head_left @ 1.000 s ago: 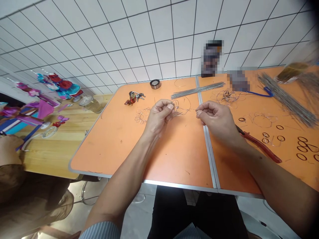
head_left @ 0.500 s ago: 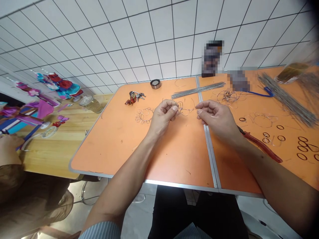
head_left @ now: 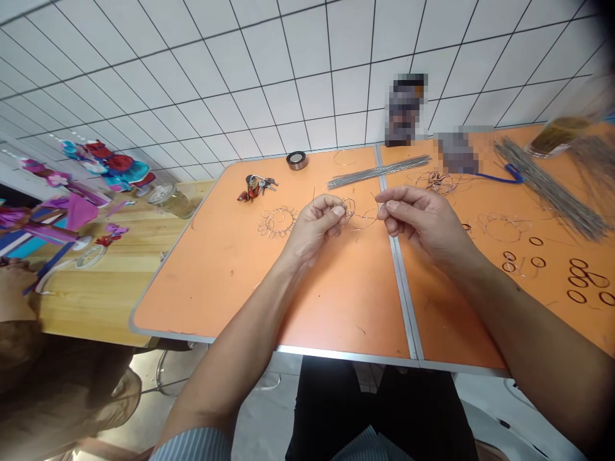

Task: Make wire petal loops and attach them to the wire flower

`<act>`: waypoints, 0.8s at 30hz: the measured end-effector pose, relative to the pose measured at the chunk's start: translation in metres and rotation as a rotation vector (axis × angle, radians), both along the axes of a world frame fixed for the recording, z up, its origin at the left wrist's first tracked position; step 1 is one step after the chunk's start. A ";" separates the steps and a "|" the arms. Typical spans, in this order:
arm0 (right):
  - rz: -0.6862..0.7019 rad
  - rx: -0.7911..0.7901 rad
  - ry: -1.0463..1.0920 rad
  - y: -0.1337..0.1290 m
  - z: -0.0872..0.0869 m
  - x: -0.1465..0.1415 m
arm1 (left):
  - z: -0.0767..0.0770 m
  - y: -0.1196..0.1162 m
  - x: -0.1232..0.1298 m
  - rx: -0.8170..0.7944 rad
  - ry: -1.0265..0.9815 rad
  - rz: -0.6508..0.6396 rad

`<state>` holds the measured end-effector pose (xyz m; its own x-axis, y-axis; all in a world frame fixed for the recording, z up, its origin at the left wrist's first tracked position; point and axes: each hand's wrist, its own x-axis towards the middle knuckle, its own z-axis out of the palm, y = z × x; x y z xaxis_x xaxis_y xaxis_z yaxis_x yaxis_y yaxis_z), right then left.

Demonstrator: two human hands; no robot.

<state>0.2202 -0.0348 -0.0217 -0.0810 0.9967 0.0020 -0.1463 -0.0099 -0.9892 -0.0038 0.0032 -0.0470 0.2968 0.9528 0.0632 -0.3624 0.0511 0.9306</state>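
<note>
- Step in hand, as judged: shaping, by bending or twisting, of a thin looped wire (head_left: 368,218), positioned between both hands over the orange surface (head_left: 192,275).
- Left hand (head_left: 317,225): thumb and forefinger pinched on the wire's small loops.
- Right hand (head_left: 417,214): fingertips pinched on the opposite end; exact bend too fine to tell.
- Next move: probably calls for a steady left pinch and light, controlled tension at right.
- On the surface: petal-looped wire ring (head_left: 265,226) beside the left hand; keys (head_left: 263,184); tape roll (head_left: 296,161); straight-wire bundle (head_left: 379,171); dark rings (head_left: 579,280), far right.
- Room: white tiled wall (head_left: 298,70) behind; wooden surface (head_left: 115,301) at left, with glass jar (head_left: 172,200); another person's hand (head_left: 16,278), left edge.
</note>
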 end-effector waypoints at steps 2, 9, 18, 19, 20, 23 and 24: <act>0.004 0.012 -0.010 -0.001 0.000 0.000 | 0.000 0.000 0.000 -0.015 -0.026 -0.020; 0.032 0.030 0.050 0.000 -0.002 0.003 | 0.001 -0.001 0.002 -0.068 -0.051 -0.075; -0.047 0.165 -0.182 0.000 -0.003 0.000 | 0.001 -0.002 0.002 -0.057 -0.080 -0.079; -0.044 0.158 -0.221 -0.001 -0.003 0.000 | 0.001 -0.002 0.002 -0.052 -0.082 -0.072; -0.036 0.152 -0.255 -0.001 -0.004 0.000 | 0.002 -0.001 0.001 -0.047 -0.083 -0.065; -0.013 0.157 -0.352 -0.001 -0.008 -0.002 | 0.002 -0.001 0.002 -0.028 -0.080 -0.053; -0.013 0.164 -0.382 -0.001 -0.009 -0.003 | 0.002 -0.002 0.002 -0.020 -0.075 -0.054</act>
<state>0.2176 -0.0355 -0.0305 -0.0937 0.9867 0.1328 0.2321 0.1514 -0.9608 -0.0018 0.0017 -0.0452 0.3432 0.9368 0.0684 -0.4274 0.0909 0.8995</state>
